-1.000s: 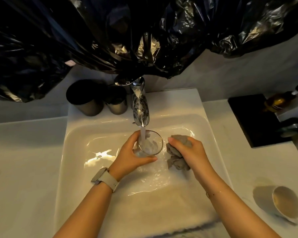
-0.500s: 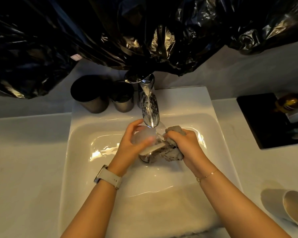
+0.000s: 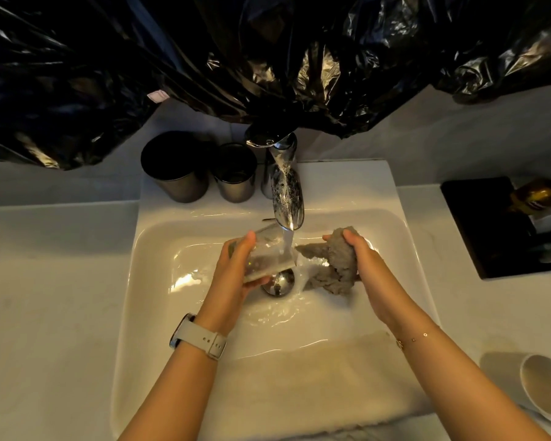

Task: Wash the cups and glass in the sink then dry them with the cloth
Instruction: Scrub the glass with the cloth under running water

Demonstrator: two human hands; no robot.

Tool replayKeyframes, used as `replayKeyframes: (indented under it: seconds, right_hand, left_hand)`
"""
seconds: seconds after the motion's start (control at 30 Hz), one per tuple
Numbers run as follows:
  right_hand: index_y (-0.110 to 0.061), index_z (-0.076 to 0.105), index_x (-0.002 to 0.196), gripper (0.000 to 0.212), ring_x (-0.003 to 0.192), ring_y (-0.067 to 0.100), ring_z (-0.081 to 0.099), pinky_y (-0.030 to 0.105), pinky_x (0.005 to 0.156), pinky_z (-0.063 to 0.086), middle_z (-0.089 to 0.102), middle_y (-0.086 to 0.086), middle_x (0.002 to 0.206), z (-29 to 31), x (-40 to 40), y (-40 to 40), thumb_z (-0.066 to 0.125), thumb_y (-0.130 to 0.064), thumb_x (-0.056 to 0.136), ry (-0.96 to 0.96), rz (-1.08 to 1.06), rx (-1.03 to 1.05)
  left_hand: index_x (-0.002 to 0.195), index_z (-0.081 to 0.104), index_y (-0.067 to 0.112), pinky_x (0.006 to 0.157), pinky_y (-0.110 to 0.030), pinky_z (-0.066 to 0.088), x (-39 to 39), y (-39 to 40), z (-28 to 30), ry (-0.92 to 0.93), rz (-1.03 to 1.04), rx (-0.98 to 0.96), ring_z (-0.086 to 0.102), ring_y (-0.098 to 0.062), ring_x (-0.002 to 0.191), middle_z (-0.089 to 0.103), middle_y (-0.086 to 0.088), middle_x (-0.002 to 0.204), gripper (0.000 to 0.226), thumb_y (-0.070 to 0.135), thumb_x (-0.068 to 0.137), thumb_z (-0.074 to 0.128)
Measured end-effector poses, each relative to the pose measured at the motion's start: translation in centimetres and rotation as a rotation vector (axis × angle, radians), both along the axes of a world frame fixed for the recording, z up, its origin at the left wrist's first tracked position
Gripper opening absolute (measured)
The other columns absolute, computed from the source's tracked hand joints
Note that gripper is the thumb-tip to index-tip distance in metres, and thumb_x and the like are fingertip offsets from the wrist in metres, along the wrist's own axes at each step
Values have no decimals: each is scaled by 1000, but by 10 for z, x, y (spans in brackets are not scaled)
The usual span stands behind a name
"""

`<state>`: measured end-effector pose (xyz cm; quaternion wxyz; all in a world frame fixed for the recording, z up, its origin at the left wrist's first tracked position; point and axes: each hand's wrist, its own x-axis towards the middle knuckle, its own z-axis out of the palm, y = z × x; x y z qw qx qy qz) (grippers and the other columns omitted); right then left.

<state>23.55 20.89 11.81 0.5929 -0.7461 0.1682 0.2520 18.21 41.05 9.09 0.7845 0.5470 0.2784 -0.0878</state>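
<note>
My left hand (image 3: 236, 272) grips a clear glass (image 3: 268, 254), tilted on its side under the running stream from the chrome tap (image 3: 286, 195), above the drain (image 3: 278, 281) of the white sink (image 3: 159, 237). My right hand (image 3: 361, 259) holds a wet grey cloth (image 3: 334, 265) just right of the stream, a little apart from the glass. A white cup (image 3: 541, 385) stands on the counter at the lower right.
Two dark metal cups (image 3: 175, 168) (image 3: 235, 173) stand on the sink's back ledge, left of the tap. A black tray (image 3: 487, 227) with a brown bottle (image 3: 538, 194) lies on the right counter. Black plastic sheeting (image 3: 268, 58) hangs low over the tap.
The glass went from upright under the stream to tilted on its side. My right hand rubbed it with the cloth, then drew the cloth away to the right.
</note>
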Motion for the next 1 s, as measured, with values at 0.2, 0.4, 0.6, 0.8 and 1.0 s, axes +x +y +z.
replayKeyframes:
  seconds: [0.2, 0.4, 0.6, 0.8, 1.0]
  right_hand:
    - [-19, 70, 99, 35, 78, 5, 68, 17, 63, 51, 73, -7, 87, 2, -3, -12, 43, -41, 100, -133, 13, 35]
    - [-8, 65, 74, 17, 79, 20, 55, 25, 68, 44, 61, 3, 76, -27, -1, -33, 54, -2, 85, 3, 151, -259]
    - [-29, 56, 98, 32, 81, 15, 61, 31, 72, 44, 66, -6, 86, -36, -4, -32, 61, -56, 82, -66, 372, -598]
    - [-13, 68, 88, 32, 82, 28, 63, 29, 60, 32, 67, 4, 88, -40, -3, -21, 48, -35, 99, -541, 603, -1051]
    - [-5, 61, 90, 40, 80, 26, 62, 31, 71, 44, 66, 6, 79, 19, 3, -36, 32, -29, 105, -486, 63, -568]
  left_hand:
    - [118, 55, 24, 69, -25, 55, -8, -8, -3, 47, -42, 69, 65, -22, 108, 62, -4, 124, 54, 61, 80, 62]
    - [120, 55, 24, 69, -27, 54, -12, -6, -3, 70, 3, 42, 66, -18, 105, 64, -3, 124, 48, 57, 86, 60]
    - [124, 54, 20, 73, -32, 55, -12, -5, -3, 83, 32, 37, 67, -20, 102, 66, -4, 121, 49, 53, 89, 60]
    - [121, 54, 18, 65, -27, 53, -13, -5, 0, 80, 31, 44, 68, -13, 84, 67, 0, 104, 44, 51, 91, 58]
    - [127, 52, 19, 71, -30, 54, -18, -6, 5, 65, 12, 69, 66, -17, 97, 63, -3, 119, 48, 51, 92, 58]
